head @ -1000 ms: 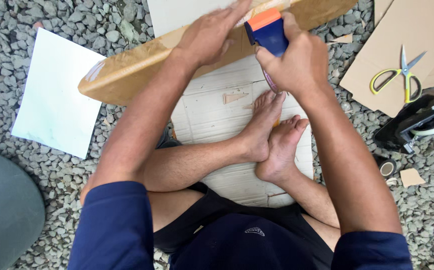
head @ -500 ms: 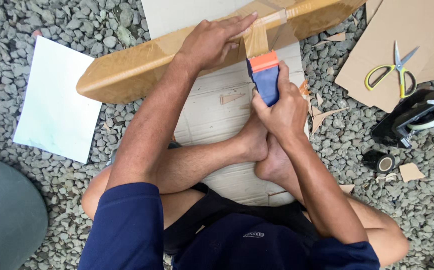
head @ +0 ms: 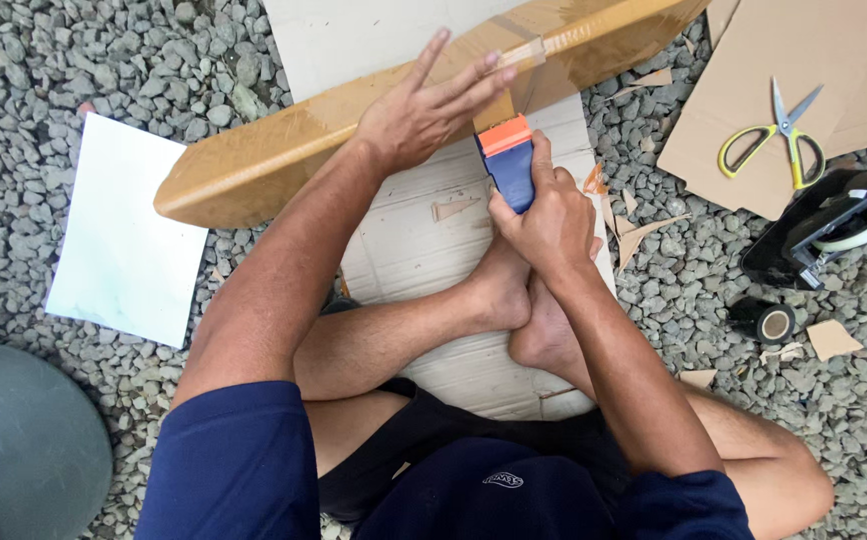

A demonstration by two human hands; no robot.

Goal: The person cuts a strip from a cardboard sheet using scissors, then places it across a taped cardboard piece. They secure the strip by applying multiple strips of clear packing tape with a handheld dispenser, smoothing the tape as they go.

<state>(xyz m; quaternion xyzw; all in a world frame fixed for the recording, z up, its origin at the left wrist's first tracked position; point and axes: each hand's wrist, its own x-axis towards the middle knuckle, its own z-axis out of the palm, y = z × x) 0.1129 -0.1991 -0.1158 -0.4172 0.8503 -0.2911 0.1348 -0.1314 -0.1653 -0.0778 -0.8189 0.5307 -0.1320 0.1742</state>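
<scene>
Gravel floor everywhere; our left hand lies flat, fingers released, on the long taped cardboard piece running left-right, right hand just beside, clenched round the tape dispenser.

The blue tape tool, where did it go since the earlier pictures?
The right hand pulled the blue tape dispenser off the top of the cardboard piece, down toward the feet, drawing tape across it. The left hand lifted its fingers but stayed on the cardboard. The scissors stayed put.
</scene>
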